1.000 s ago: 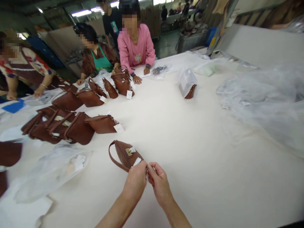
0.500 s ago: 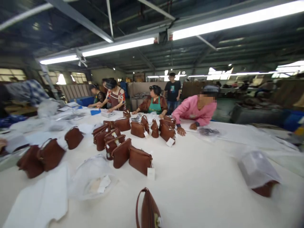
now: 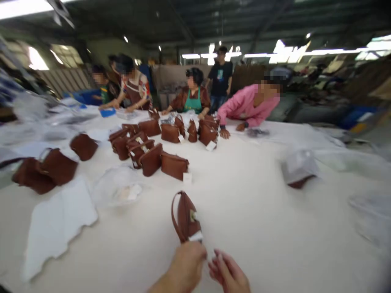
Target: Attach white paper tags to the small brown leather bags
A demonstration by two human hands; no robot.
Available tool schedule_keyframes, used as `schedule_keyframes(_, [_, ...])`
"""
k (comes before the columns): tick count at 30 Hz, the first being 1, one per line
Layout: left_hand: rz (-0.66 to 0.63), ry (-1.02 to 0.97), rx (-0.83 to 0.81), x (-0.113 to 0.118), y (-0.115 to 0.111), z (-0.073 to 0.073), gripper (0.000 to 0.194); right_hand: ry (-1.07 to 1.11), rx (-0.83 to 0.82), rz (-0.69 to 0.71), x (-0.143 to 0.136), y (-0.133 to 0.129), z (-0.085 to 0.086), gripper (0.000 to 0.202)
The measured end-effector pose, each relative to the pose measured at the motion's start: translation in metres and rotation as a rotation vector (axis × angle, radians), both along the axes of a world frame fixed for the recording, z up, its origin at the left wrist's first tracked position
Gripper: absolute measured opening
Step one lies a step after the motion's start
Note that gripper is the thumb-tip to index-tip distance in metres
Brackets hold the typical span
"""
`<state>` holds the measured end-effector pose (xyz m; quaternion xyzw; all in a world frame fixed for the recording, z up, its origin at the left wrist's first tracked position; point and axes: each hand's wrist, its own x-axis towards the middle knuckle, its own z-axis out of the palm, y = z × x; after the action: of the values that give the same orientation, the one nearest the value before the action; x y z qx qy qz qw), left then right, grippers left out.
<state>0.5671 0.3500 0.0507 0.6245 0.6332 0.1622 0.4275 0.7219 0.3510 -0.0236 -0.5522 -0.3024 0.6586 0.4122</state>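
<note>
A brown leather handbag point(image 3: 185, 213) stands on the white table in front of me, its handle loop on the left and a gold-coloured clasp on the right side. At its near end a white tag point(image 3: 196, 236) shows just above my left hand point(image 3: 187, 262). That hand is closed, fingers curled in; what it grips is hidden. Close by on the right, my right hand point(image 3: 228, 272) has its fingers bent and drawn together toward the left one. Anything between those fingertips is too small and blurred to name.
Several brown handbags point(image 3: 151, 159) stand grouped mid-table, with more point(image 3: 59, 166) at left. A plastic bag point(image 3: 114, 185) and white sheet point(image 3: 61, 219) lie nearby. At right sits a wrapped handbag point(image 3: 301, 167). Co-workers line the far side; one wears a pink top point(image 3: 249, 106).
My view has tipped downward, so everything sits higher in the picture. Both my hands have come into view at the near end of the closest handbag.
</note>
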Motion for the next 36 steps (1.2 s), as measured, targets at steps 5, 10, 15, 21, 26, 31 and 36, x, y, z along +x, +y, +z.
schedule_keyframes(5, [-0.099, 0.312, 0.064, 0.022, -0.008, -0.001, 0.027, 0.376, -0.099, -0.123, 0.010, -0.013, 0.011, 0.030])
schedule_keyframes(10, [-0.137, 0.367, 0.096, 0.025, -0.005, 0.007, 0.026, 0.463, -0.156, -0.183, 0.007, -0.015, 0.012, 0.025])
schedule_keyframes(15, [-0.062, 0.307, 0.102, 0.032, -0.004, 0.006, 0.022, 0.551, -0.196, -0.170, 0.000, -0.016, 0.013, 0.024])
schedule_keyframes(21, [0.006, 0.233, 0.123, 0.031, -0.003, 0.001, 0.021, 0.583, -0.190, -0.142, -0.008, -0.018, 0.015, 0.021])
schedule_keyframes(26, [-0.001, 0.178, 0.122, 0.030, -0.002, 0.001, 0.021, 0.638, -0.209, -0.144, -0.011, -0.017, 0.017, 0.020])
schedule_keyframes(31, [0.000, 0.184, 0.105, 0.031, -0.002, 0.002, 0.021, 0.659, -0.192, -0.141, -0.014, -0.017, 0.020, 0.017])
schedule_keyframes(36, [0.013, 0.152, 0.102, 0.031, -0.001, 0.002, 0.021, 0.704, -0.193, -0.151, -0.014, -0.018, 0.016, 0.014])
